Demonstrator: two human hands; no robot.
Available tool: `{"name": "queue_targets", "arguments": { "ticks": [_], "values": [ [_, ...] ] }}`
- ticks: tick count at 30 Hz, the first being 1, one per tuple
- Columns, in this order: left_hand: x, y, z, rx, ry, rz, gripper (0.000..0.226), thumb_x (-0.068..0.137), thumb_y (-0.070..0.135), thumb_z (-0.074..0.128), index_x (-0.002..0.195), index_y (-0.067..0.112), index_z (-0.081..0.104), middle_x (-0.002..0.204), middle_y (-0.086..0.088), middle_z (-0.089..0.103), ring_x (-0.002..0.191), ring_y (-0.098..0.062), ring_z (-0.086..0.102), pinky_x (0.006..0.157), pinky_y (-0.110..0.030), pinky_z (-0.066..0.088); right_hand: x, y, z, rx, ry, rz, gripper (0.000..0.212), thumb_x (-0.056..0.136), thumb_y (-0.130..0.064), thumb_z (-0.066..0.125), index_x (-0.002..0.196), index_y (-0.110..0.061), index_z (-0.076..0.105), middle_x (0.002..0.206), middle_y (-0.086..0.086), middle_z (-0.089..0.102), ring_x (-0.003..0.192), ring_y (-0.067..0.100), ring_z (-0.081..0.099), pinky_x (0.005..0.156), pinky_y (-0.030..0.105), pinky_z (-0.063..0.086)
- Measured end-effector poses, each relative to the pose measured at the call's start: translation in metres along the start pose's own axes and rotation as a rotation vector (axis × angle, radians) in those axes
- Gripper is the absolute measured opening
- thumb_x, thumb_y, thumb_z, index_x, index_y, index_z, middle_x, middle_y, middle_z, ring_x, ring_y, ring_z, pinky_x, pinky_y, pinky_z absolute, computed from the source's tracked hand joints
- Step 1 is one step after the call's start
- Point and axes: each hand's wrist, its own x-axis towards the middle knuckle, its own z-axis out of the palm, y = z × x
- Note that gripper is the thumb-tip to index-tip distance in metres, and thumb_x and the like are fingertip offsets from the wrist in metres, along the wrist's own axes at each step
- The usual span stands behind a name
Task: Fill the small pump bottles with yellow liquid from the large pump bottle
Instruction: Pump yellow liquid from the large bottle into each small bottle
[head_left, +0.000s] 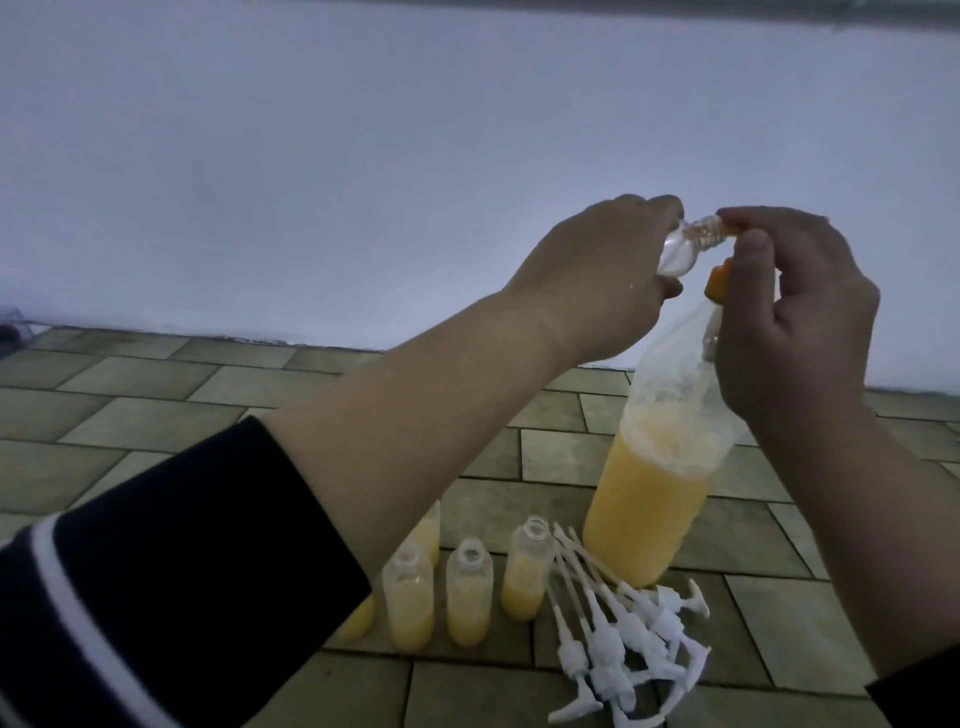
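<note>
yellow liquid (644, 512), white pumps (618, 644), navy striped sleeve (156, 597)

The big bottle (652, 499) stands on the floor (156, 405) in front of the wall (363, 156). To its left stand the small bottles (470, 597), close together in a row, with one more behind them. The pump tops (618, 649) lie in a heap on the floor, just right of the small bottles and in front of the big bottle.

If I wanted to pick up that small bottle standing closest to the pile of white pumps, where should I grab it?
Grip the small bottle round its clear upper body, below the open neck, coming from above and the front. It stands upright, uncapped, part-filled; the white pumps crowd its right side.
</note>
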Motion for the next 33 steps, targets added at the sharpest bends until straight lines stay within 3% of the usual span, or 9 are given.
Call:
{"name": "queue_targets", "arguments": {
  "ticks": [5,8,11,14,17,19,25,30,33],
  "values": [
    [0.004,0.002,-0.01,-0.044,0.06,0.005,0.038,0.089,0.03,0.061,0.125,0.02,0.05,0.116,0.002,0.059,0.087,-0.012,0.05,0.074,-0.023,0.039,0.012,-0.006,-0.007,0.021,0.023,-0.013,0.042,0.097,-0.029,0.032,0.107,-0.008,0.067,0.102,-0.011,0.054,0.096,-0.007,0.044,0.102,0.033,0.039],
    [0.001,0.004,-0.001,-0.047,0.071,0.015,0.038,0.089,0.028,0.061,0.124,0.019,0.051,0.116,0.002,0.06,0.086,-0.01,0.05,0.072,-0.02,0.036,0.0,0.0,0.0,-0.019,0.084,-0.029,0.036,0.095,-0.02,0.036,0.109,-0.004,0.064,0.105,0.002,0.061,0.1,0.01,0.051,0.087,0.008,0.033],
    [0.0,0.002,0.005,-0.024,0.033,0.013,0.037,0.089,0.028,0.061,0.124,0.018,0.051,0.116,0.0,0.06,0.088,-0.01,0.049,0.073,-0.021,0.036,-0.007,0.006,0.005,-0.055,0.051,0.008,0.035,0.094,-0.017,0.037,0.11,-0.002,0.063,0.107,0.013,0.064,0.101,0.021,0.054,0.081,-0.001,0.028],
    [0.0,-0.001,-0.001,-0.029,0.01,0.006,0.037,0.09,0.03,0.06,0.123,0.018,0.051,0.115,0.001,0.059,0.084,-0.011,0.047,0.072,-0.022,0.035,-0.001,-0.002,0.0,-0.047,0.003,0.015,0.039,0.095,-0.023,0.035,0.11,-0.004,0.065,0.108,0.011,0.065,0.103,0.019,0.054,0.087,0.001,0.029],
    [0.0,0.0,-0.009,-0.049,0.055,0.011,0.037,0.09,0.031,0.06,0.124,0.019,0.051,0.115,0.002,0.059,0.081,-0.01,0.046,0.073,-0.021,0.036,0.01,-0.012,-0.009,-0.012,-0.003,-0.018,0.044,0.096,-0.027,0.031,0.105,-0.005,0.068,0.101,-0.003,0.06,0.097,0.004,0.05,0.105,0.036,0.037],
    [0.001,0.002,-0.01,-0.027,0.088,0.028,0.038,0.09,0.031,0.06,0.125,0.02,0.051,0.116,0.003,0.059,0.084,-0.01,0.045,0.073,-0.019,0.035,0.011,-0.012,-0.01,-0.011,0.02,-0.026,0.044,0.096,-0.026,0.03,0.104,-0.004,0.067,0.099,-0.007,0.055,0.097,0.004,0.049,0.105,0.045,0.036],
    [-0.001,0.0,0.006,-0.037,0.043,0.009,0.037,0.089,0.031,0.061,0.123,0.018,0.052,0.115,0.001,0.06,0.085,-0.01,0.047,0.072,-0.02,0.033,-0.003,0.002,0.003,-0.037,0.046,-0.004,0.038,0.095,-0.023,0.035,0.105,-0.003,0.067,0.105,0.011,0.067,0.102,0.017,0.054,0.095,0.016,0.036],
    [0.003,-0.002,-0.008,-0.034,0.045,0.005,0.038,0.088,0.032,0.063,0.122,0.02,0.053,0.115,0.002,0.06,0.085,-0.011,0.049,0.073,-0.022,0.038,0.009,-0.006,-0.005,-0.035,-0.011,-0.041,0.045,0.098,-0.028,0.031,0.104,-0.004,0.068,0.104,0.002,0.064,0.101,0.011,0.051,0.107,0.038,0.035],
    [0.005,0.003,-0.009,-0.036,0.092,0.022,0.04,0.087,0.032,0.063,0.124,0.021,0.052,0.116,0.003,0.06,0.085,-0.01,0.048,0.072,-0.02,0.037,0.009,-0.006,-0.006,-0.037,0.06,-0.042,0.043,0.098,-0.024,0.03,0.107,-0.003,0.066,0.103,0.004,0.063,0.102,0.012,0.051,0.099,0.025,0.038]
  ]
}}
